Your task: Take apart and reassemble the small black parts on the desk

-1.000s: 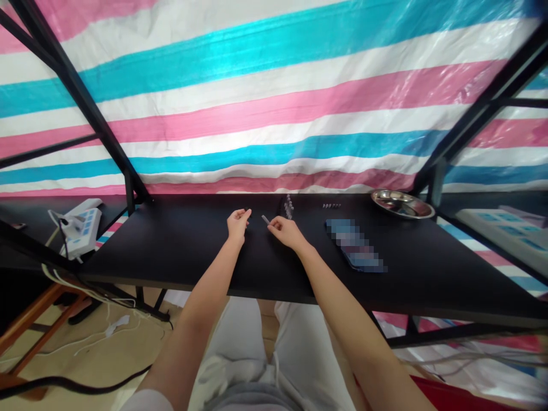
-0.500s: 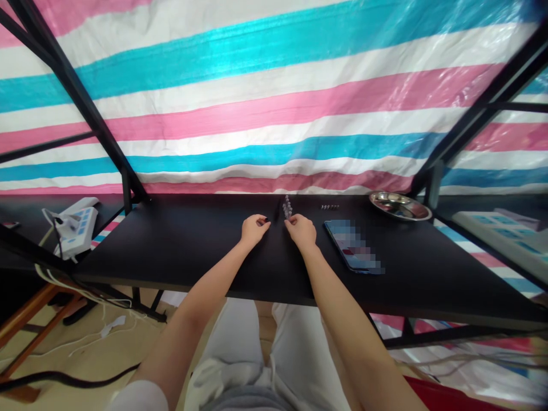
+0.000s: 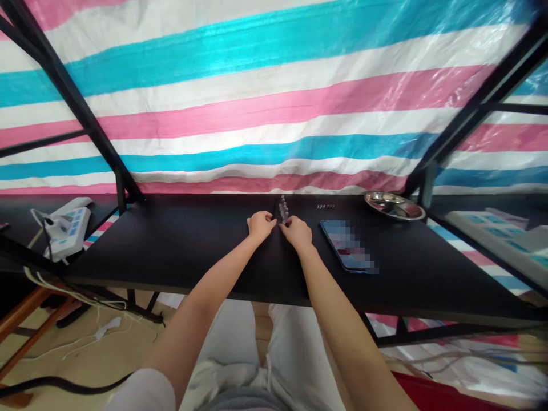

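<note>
A narrow, clear knobbly strip [image 3: 283, 206] stands or lies near the table's back edge, pointing away from me; its exact kind is too small to tell. At its near end are the curled fingertips of my right hand [image 3: 298, 231], thumb and forefinger closed at the strip. My left hand [image 3: 260, 226] is just to the left, thumb and forefinger pinched together close beside the strip. Whatever it pinches, if anything, is too small to make out. Beyond its fingertips a thin dark piece [image 3: 274, 206] runs alongside the strip, hard to tell from the black tabletop.
Several small metallic pieces [image 3: 325, 206] lie in a row at the back of the black table [image 3: 192, 251]. A phone [image 3: 342, 242] rests right of my hands, a shiny metal plate [image 3: 394, 205] farther right. Power strips [image 3: 71, 231] sit at left. Striped sheeting [image 3: 257, 108] hangs behind.
My left hand has moved right, closing the gap to the clear strip. My right hand stays at the strip's near end. The whole view has shifted slightly.
</note>
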A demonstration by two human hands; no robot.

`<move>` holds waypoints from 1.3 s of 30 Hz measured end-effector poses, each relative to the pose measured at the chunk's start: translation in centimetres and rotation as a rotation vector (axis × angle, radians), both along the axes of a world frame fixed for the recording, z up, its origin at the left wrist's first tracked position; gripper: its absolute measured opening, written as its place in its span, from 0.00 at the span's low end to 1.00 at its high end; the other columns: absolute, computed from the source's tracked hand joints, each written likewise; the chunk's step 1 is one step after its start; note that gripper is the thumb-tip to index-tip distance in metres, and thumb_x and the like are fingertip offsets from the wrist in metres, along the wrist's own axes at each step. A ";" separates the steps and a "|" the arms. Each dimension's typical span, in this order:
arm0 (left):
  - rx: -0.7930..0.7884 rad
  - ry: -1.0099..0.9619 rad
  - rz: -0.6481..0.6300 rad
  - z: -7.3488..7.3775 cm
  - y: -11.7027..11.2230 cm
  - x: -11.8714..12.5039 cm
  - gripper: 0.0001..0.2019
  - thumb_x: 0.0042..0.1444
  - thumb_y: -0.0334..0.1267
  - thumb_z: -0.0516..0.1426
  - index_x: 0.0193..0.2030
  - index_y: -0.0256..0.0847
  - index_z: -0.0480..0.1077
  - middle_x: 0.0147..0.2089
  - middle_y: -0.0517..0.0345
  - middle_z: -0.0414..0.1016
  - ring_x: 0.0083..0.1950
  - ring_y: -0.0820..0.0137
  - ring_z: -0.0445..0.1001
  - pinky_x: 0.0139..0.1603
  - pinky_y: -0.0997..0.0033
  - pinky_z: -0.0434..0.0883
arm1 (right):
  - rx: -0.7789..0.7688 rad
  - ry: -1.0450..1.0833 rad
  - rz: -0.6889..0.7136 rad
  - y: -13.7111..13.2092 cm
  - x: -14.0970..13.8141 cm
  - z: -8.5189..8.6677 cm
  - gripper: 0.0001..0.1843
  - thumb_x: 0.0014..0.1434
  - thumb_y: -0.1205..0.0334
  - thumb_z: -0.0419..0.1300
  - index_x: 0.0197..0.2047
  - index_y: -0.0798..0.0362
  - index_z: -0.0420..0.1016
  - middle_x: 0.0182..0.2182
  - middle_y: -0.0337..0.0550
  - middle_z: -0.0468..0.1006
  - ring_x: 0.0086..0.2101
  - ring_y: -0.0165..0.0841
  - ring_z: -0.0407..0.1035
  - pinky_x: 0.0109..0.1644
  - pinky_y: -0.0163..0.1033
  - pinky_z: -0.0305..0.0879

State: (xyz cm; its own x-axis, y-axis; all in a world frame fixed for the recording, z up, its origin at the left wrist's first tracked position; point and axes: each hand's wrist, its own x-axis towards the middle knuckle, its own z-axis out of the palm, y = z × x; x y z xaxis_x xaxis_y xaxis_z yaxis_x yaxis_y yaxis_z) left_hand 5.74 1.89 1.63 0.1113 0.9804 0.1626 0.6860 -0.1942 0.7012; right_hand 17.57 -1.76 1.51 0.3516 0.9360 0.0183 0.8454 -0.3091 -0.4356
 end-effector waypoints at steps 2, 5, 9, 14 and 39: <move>-0.012 0.022 0.008 -0.2 0.3 0.2 0.08 0.47 0.40 0.59 0.34 0.43 0.73 0.35 0.60 0.77 0.41 0.68 0.73 0.48 0.65 0.62 | -0.006 0.001 0.002 0.0 0.0 0.1 0.16 0.56 0.54 0.54 0.45 0.53 0.70 0.42 0.51 0.76 0.44 0.41 0.69 0.44 0.41 0.61; -0.032 0.076 0.003 -0.4 0.5 0.3 0.07 0.46 0.40 0.60 0.32 0.43 0.74 0.35 0.60 0.77 0.41 0.66 0.72 0.47 0.63 0.61 | -0.009 0.009 0.004 0.0 0.1 0.1 0.16 0.56 0.54 0.54 0.45 0.52 0.70 0.42 0.50 0.76 0.44 0.40 0.69 0.44 0.41 0.61; -0.037 0.159 -0.001 -0.2 0.4 0.0 0.06 0.45 0.39 0.60 0.31 0.43 0.74 0.36 0.58 0.77 0.43 0.63 0.71 0.48 0.60 0.61 | -0.009 0.016 0.001 0.0 0.1 0.2 0.16 0.56 0.54 0.54 0.45 0.52 0.71 0.42 0.50 0.76 0.44 0.40 0.69 0.44 0.41 0.61; 0.051 0.249 -0.017 -0.4 -0.4 -1.6 0.07 0.47 0.39 0.59 0.34 0.42 0.73 0.40 0.55 0.74 0.46 0.62 0.68 0.46 0.60 0.63 | -0.006 0.014 -0.003 0.0 0.0 0.2 0.16 0.55 0.53 0.54 0.44 0.52 0.71 0.42 0.50 0.76 0.44 0.40 0.70 0.44 0.41 0.61; 0.350 0.646 -0.269 -0.7 -3.2 -2.0 0.27 0.61 0.39 0.45 0.66 0.44 0.44 0.49 0.50 0.68 0.49 0.62 0.64 0.45 0.63 0.61 | -0.004 0.009 0.000 0.0 0.0 0.0 0.16 0.56 0.53 0.54 0.44 0.52 0.71 0.42 0.50 0.76 0.45 0.41 0.70 0.46 0.42 0.62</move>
